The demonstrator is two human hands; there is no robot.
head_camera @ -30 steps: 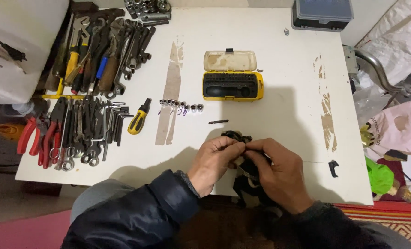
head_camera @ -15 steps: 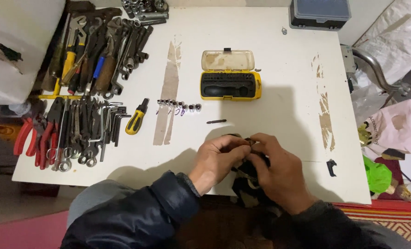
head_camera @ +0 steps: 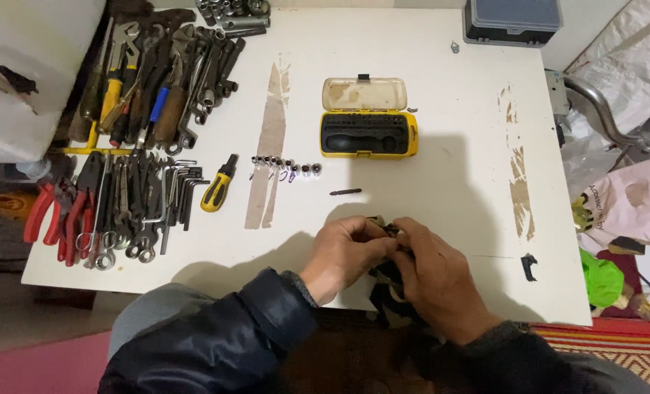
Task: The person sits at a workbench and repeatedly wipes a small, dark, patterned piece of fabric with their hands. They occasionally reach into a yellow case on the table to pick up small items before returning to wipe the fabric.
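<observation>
A person sits at a white table (head_camera: 441,124), seen from above. Both hands meet at the near edge, fingers curled inward around a small dark object (head_camera: 387,273) held between them. The left hand (head_camera: 343,255) pinches its upper part; the right hand (head_camera: 434,281) wraps its lower side, seemingly steadying it. What the object is cannot be told.

Just beyond the hands lies a loose screwdriver bit (head_camera: 345,192). Farther back, an open yellow bit case (head_camera: 368,120) sits within reach, with a row of small sockets (head_camera: 285,165) and a yellow-handled driver (head_camera: 219,184) to its left. Pliers and wrenches (head_camera: 113,204) are laid out in rows along the left edge.
</observation>
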